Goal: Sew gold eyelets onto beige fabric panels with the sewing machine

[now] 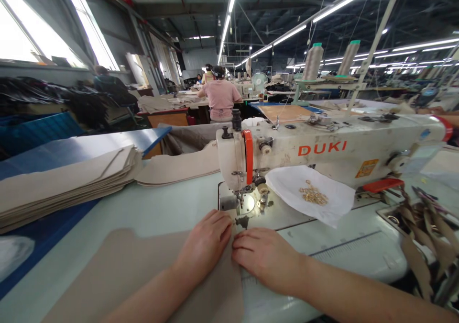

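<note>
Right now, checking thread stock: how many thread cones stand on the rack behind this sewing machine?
2. The left thread cone and the right thread cone stand upright, side by side, on the rack. Others may be hidden.

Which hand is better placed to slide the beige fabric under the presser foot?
Probably the left hand: it lies flat on the beige fabric, fingertips just short of the presser foot. The right hand sits farther back at the fabric's edge.

Both bare forearms reach forward, the left hand (206,244) and right hand (267,258) lying palm-down side by side, fingers flattened, fingertips almost meeting.
</note>
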The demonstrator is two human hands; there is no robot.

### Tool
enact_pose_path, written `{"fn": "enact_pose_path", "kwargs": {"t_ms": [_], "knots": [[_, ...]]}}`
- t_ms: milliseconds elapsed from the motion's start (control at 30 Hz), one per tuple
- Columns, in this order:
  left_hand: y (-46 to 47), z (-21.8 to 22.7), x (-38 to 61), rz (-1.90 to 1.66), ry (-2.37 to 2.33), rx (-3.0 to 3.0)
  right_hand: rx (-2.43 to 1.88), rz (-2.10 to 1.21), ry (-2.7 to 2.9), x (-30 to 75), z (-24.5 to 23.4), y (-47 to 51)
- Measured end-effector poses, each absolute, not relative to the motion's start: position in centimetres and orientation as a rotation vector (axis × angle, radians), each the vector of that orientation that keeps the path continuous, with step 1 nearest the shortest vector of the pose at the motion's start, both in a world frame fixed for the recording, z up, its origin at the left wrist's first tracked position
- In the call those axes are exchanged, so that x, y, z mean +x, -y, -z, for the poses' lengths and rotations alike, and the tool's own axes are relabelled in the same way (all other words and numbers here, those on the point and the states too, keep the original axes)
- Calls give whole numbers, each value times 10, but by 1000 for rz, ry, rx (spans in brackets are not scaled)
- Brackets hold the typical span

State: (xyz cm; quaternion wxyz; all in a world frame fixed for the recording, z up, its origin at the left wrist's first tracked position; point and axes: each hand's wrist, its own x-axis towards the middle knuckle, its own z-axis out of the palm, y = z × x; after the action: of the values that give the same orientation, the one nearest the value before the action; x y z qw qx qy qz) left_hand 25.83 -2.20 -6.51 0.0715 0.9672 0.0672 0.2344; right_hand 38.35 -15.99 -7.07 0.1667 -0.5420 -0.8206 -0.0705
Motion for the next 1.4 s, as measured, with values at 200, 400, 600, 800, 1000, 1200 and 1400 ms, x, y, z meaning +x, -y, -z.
{"fn": "enact_pose_path", "kwargs": {"t_ms": [200,400,600,800,1000,1200,1400], "knots": [[23,65,255,-682,-192,2906,-1678,295,2356,380,61,158],[26,61,251,-668,-191,2854,-1728,399,2322,384,62,149],[28,58,250,-664,-230,2798,-1703,482,2292,386,66,145],[28,61,248,-663,-233,2762,-1713,457,2302,385,64,143],[25,65,263,-691,-249,2739,-1776,377,2333,399,59,141],[16,68,285,-725,-231,2740,-1853,301,2327,420,57,135],[6,72,292,-759,-199,2743,-1849,231,2285,425,58,130]]}}
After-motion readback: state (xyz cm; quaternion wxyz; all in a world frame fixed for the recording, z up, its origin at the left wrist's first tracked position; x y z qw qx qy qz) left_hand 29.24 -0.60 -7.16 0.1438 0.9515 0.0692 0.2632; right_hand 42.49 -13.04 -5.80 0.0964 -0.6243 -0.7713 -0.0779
